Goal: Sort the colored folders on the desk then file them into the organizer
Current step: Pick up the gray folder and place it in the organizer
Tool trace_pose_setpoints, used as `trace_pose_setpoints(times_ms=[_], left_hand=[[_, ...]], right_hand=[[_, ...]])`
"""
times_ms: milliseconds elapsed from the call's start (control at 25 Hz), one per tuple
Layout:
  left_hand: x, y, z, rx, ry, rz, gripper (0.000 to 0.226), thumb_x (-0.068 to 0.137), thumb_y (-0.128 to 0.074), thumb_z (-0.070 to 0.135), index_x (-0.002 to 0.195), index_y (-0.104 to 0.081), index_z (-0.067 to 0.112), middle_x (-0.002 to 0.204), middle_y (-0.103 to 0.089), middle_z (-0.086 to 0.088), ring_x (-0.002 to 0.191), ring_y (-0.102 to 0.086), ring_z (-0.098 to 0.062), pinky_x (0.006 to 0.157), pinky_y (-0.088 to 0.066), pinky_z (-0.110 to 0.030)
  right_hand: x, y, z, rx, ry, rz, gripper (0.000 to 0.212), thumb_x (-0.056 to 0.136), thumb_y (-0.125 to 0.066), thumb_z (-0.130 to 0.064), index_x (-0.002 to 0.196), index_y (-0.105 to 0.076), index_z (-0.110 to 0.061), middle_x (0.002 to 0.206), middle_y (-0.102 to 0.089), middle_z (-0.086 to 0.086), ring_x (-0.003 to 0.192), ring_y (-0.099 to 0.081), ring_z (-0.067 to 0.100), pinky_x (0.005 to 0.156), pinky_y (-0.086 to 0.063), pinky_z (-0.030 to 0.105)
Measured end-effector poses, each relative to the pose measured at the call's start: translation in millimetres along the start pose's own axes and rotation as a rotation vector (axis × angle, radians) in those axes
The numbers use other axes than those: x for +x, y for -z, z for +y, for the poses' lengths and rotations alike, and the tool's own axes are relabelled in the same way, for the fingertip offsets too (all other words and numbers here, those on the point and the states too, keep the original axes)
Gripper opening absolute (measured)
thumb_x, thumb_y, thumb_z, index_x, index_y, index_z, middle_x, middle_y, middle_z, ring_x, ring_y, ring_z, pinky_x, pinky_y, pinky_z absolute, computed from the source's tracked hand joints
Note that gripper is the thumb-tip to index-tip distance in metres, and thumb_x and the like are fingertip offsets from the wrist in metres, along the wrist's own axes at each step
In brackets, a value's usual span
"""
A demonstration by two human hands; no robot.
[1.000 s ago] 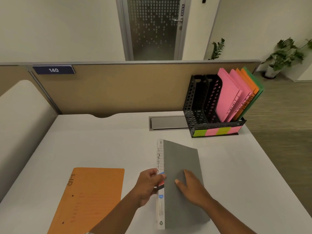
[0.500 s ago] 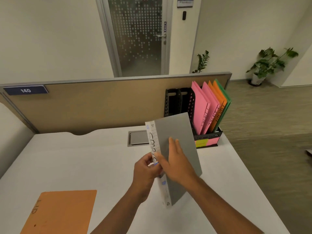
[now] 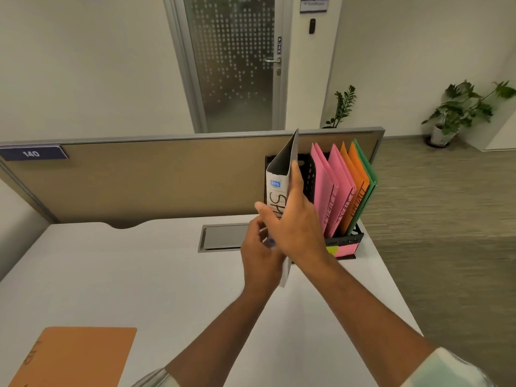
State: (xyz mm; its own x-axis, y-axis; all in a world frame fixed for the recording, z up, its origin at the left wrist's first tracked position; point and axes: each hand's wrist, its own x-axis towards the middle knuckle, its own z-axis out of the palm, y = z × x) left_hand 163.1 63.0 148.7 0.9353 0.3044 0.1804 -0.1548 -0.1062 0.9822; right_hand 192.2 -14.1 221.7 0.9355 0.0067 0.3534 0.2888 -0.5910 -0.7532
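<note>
Both hands hold a grey folder [image 3: 282,160] upright, spine toward me, above the desk just in front of the black mesh organizer [image 3: 308,174]. My right hand [image 3: 293,219] lies flat along its right cover. From the left, my left hand [image 3: 261,255] grips its lower edge. Two pink folders [image 3: 332,188], an orange folder [image 3: 356,185] and a green folder [image 3: 365,177] stand in the organizer's right slots. Its left slots are hidden behind the grey folder. An orange folder [image 3: 75,356] marked HR lies flat at the desk's near left.
A tan partition [image 3: 153,177] runs along the back of the white desk [image 3: 125,275]. A grey cable flap [image 3: 223,237] is set into the desk left of the organizer. The desk's right edge drops to carpet. Potted plants [image 3: 460,110] stand far right.
The grey folder has gone from flat on the desk to upright, and has been carried forward and up to the organizer's left slots. The view has tilted up.
</note>
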Motion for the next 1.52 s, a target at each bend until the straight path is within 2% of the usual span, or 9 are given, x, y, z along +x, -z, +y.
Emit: trace_pose_setpoints(times_ms=[120,240,440,600,720,920,1080,1320,1520], left_hand=[[15.9,-35.1,-0.1,0.057,-0.058,0.011,0.054,0.085,-0.086,0.023,0.127,-0.055,0.034,0.112,-0.065,0.029,0.103,-0.064,0.017,0.083,-0.051,-0.002],[36.2,-61.9,-5.6,0.092,-0.127,-0.001,0.056,0.084,-0.087,0.022,0.132,-0.059,0.021,0.119,-0.071,0.009,0.104,-0.066,0.011,0.087,-0.052,-0.003],[68.6,-95.0,-15.7,0.124,-0.130,-0.094,0.068,0.083,-0.089,0.022,0.141,-0.054,0.017,0.129,-0.069,0.004,0.112,-0.069,-0.006,0.091,-0.057,-0.010],[89.0,-113.5,-29.2,0.114,-0.115,-0.144,0.067,0.086,-0.085,0.019,0.146,-0.054,0.020,0.131,-0.071,0.005,0.119,-0.069,-0.009,0.094,-0.059,-0.017],[100.0,-126.6,-42.2,0.138,-0.081,-0.146,0.060,0.090,-0.081,0.017,0.145,-0.058,0.020,0.128,-0.073,0.006,0.120,-0.069,-0.008,0.102,-0.059,-0.026],[110.3,-137.0,-66.8,0.208,-0.018,-0.167,0.064,0.094,-0.076,0.014,0.153,-0.051,0.022,0.133,-0.072,0.006,0.123,-0.068,-0.009,0.104,-0.059,-0.037],[122.2,-136.3,-68.6,0.253,-0.060,-0.167,0.065,0.095,-0.075,0.012,0.154,-0.050,0.021,0.131,-0.072,0.006,0.120,-0.068,-0.006,0.101,-0.060,-0.031],[123.1,-131.5,-74.9,0.266,-0.067,-0.181,0.060,0.096,-0.074,0.015,0.153,-0.053,0.021,0.126,-0.074,0.007,0.100,-0.062,0.024,0.093,-0.054,-0.008],[119.6,-127.4,-77.7,0.216,-0.085,-0.178,0.052,0.097,-0.074,0.015,0.147,-0.059,0.016,0.124,-0.076,0.003,0.112,-0.070,0.000,0.099,-0.058,-0.019]], right_hand=[[32.6,23.8,11.5,0.003,0.050,0.117,0.089,0.087,-0.073,-0.052,0.153,-0.017,-0.036,0.123,-0.063,-0.001,0.093,-0.068,0.010,0.068,-0.063,0.024],[59.6,38.6,27.6,-0.030,0.077,0.201,0.079,0.085,-0.078,-0.042,0.147,-0.029,-0.032,0.107,-0.064,-0.005,0.079,-0.070,0.011,0.060,-0.061,0.021],[88.9,54.4,58.2,0.008,0.112,0.203,0.071,0.084,-0.080,-0.027,0.142,-0.040,-0.030,0.108,-0.064,-0.005,0.073,-0.069,0.009,0.055,-0.056,0.012],[98.3,51.1,82.4,0.074,0.097,0.197,0.072,0.085,-0.081,-0.021,0.146,-0.043,-0.027,0.096,-0.049,-0.022,0.063,-0.066,-0.001,0.057,-0.058,0.014],[106.2,43.7,103.1,0.066,0.108,0.167,0.073,0.086,-0.080,-0.020,0.148,-0.042,-0.027,0.088,-0.052,-0.026,0.066,-0.065,-0.008,0.057,-0.054,0.008],[114.8,29.8,128.2,0.074,0.102,0.144,0.072,0.088,-0.078,-0.023,0.149,-0.040,-0.029,0.096,-0.061,-0.012,0.070,-0.065,-0.008,0.059,-0.051,0.004],[125.2,23.4,132.4,0.098,0.125,0.189,0.068,0.089,-0.077,-0.022,0.148,-0.043,-0.026,0.100,-0.062,-0.010,0.071,-0.065,-0.006,0.062,-0.053,0.006],[121.0,16.6,139.9,0.113,0.164,0.242,0.064,0.089,-0.077,-0.018,0.146,-0.047,-0.019,0.097,-0.058,-0.013,0.072,-0.065,-0.004,0.063,-0.053,0.007],[110.1,14.4,141.7,0.120,0.207,0.250,0.060,0.091,-0.075,-0.018,0.145,-0.047,-0.016,0.098,-0.060,-0.010,0.071,-0.064,-0.006,0.061,-0.051,0.005]])
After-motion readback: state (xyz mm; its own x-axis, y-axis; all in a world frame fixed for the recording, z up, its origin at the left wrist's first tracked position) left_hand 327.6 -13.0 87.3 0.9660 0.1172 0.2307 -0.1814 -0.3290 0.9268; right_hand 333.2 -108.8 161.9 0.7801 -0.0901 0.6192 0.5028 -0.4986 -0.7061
